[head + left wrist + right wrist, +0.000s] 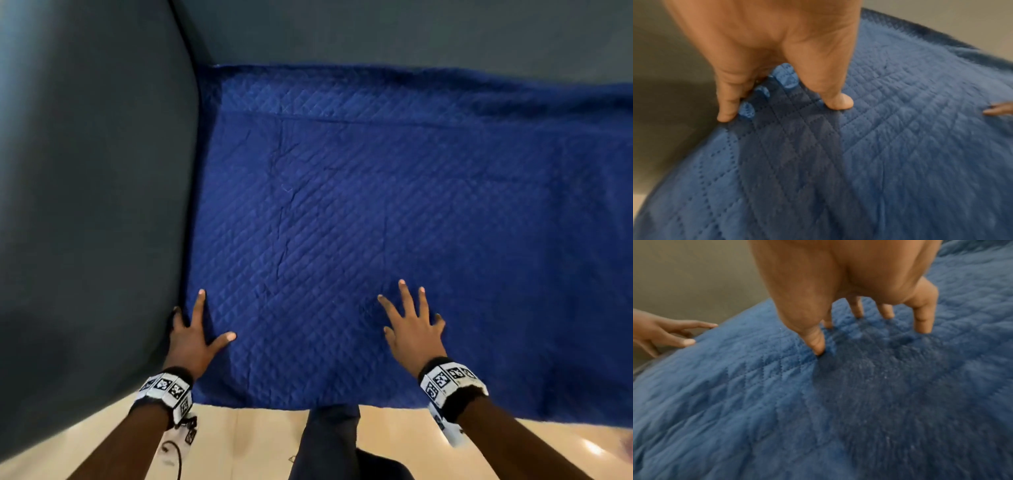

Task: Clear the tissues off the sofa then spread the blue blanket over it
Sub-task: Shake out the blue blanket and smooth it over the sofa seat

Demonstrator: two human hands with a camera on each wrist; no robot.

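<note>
A quilted blue blanket (pixel 376 222) lies spread flat over the sofa seat, its far edge against the grey backrest (pixel 376 31) and its near edge hanging over the front. My left hand (pixel 197 329) presses on the blanket's near left corner beside the grey armrest (pixel 85 205), fingers spread and straight. My right hand (pixel 412 322) rests flat on the blanket further right, fingers splayed. In the left wrist view the left hand's fingertips (pixel 840 102) push into the blanket (pixel 900 146). In the right wrist view spread fingertips (pixel 818 347) touch the blanket (pixel 756 402). No tissues are in view.
Pale glossy floor (pixel 246 438) shows below the blanket's front edge. My leg in dark trousers (pixel 329 442) stands against the sofa front between my arms. A thin cable (pixel 174 452) dangles from my left wrist band.
</note>
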